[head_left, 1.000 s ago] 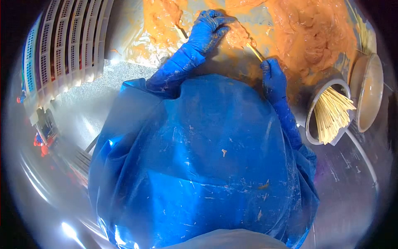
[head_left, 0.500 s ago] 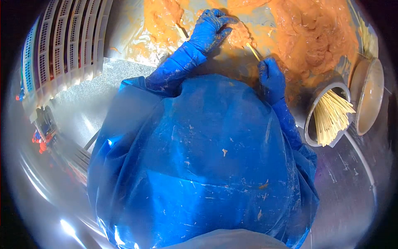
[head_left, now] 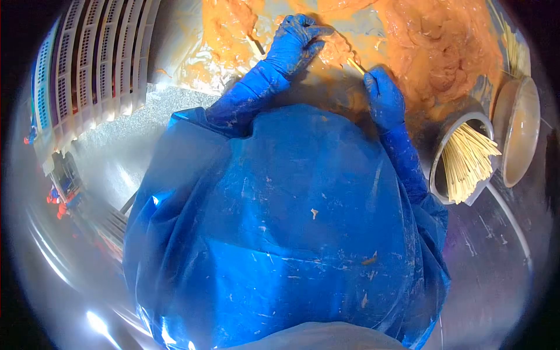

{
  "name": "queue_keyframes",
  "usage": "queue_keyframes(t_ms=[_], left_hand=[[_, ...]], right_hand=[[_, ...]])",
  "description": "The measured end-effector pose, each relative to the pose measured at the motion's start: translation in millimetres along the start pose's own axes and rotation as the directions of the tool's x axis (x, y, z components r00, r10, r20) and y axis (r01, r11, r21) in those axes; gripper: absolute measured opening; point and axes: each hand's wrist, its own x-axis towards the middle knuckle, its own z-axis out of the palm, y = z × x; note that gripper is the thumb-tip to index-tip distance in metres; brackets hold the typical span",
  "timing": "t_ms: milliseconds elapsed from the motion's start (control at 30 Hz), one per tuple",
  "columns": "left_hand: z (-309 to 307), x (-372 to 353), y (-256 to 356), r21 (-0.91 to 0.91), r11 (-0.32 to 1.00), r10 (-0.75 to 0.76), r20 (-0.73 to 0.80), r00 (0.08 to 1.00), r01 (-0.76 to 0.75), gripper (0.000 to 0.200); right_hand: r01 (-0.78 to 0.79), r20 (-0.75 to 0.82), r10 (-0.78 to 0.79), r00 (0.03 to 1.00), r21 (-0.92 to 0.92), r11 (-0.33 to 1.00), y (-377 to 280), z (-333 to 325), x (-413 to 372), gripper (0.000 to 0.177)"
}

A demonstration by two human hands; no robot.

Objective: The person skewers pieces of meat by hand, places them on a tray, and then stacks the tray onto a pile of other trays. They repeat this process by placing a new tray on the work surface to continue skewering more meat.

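The thin wooden skewer [head_left: 354, 64] shows only a short stretch: its near end is buried in the closed blue-gloved right hand [head_left: 385, 96], its far end in the orange marinated meat piece [head_left: 335, 49] under the blue-gloved left hand [head_left: 297, 41], whose grip cannot be told. The crinkled blue plastic apron [head_left: 280, 233] hides the near edge of the steel worktop [head_left: 501, 245]. The orange meat heap [head_left: 443, 46] is cut off at the top. At far left, red-and-blue shapes [head_left: 58, 201] are too blurred to identify.

Thin wooden skewer [head_left: 356, 65], tilted, tip in orange meat piece [head_left: 333, 49]
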Motion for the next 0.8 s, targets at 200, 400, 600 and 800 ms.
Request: queue_keyframes(t_ms=[200, 400, 600, 800], left_hand=[[0, -3, 2, 0.219, 0.968, 0.122, 0.023, 0.992, -0.124, 0.034], [2, 0, -2, 0.271, 0.928, 0.24, 0.086, 0.967, -0.255, 0.043], [18, -5, 17, -0.293, 0.951, 0.119, 0.052, 0.992, -0.099, 0.055], [38, -15, 51, 0.228, 0.95, 0.146, 0.282, 0.948, -0.214, 0.076]], right_hand=[[0.054, -0.047, -0.056, 0.997, -0.033, 0.998, 5, -1, 10, 0.017], [0.046, -0.048, -0.047, 0.998, -0.028, 0.999, 5, 2, 17, 0.017], [-0.021, -0.032, 0.02, 0.999, -0.013, 1.0, 4, 0, 18, 0.019], [0.002, -0.007, -0.002, 1.0, -0.071, 0.997, 10, 3, 19, 0.02]])
